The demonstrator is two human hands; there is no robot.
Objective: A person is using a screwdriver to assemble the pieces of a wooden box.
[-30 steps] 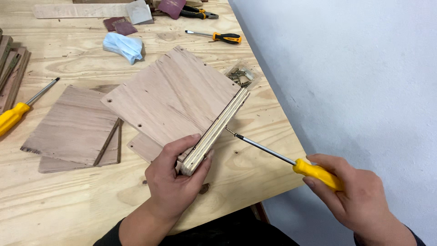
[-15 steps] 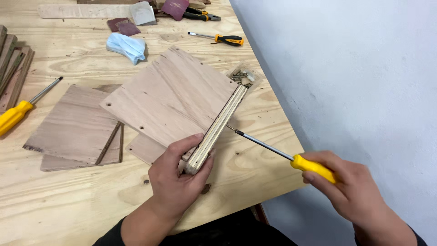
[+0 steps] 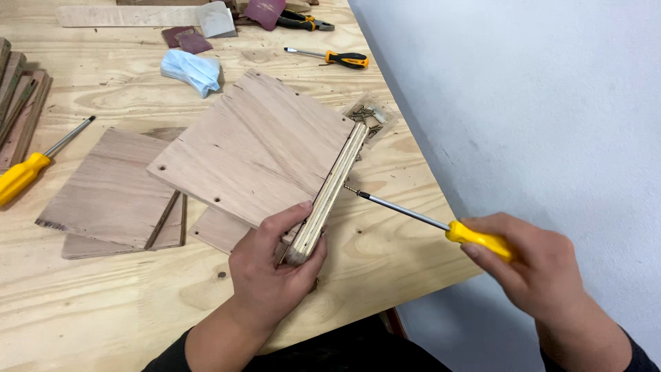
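My left hand (image 3: 272,272) grips the near end of a plywood strip (image 3: 334,186) that stands on edge against the right side of a square wooden panel (image 3: 255,148). My right hand (image 3: 527,258) holds a yellow-handled screwdriver (image 3: 441,224) off the table's right edge. Its tip carries a small screw (image 3: 351,189) that meets the strip's outer face about halfway along.
A heap of loose screws (image 3: 368,114) lies at the strip's far end. More wooden panels (image 3: 113,189) are stacked to the left. A second yellow screwdriver (image 3: 31,169) lies far left, a third (image 3: 330,57) and pliers (image 3: 303,22) at the back, near a blue mask (image 3: 189,69).
The screwdriver tip with its screw has stayed against the strip's side; my right hand has shifted slightly. My left hand keeps its grip on the strip.
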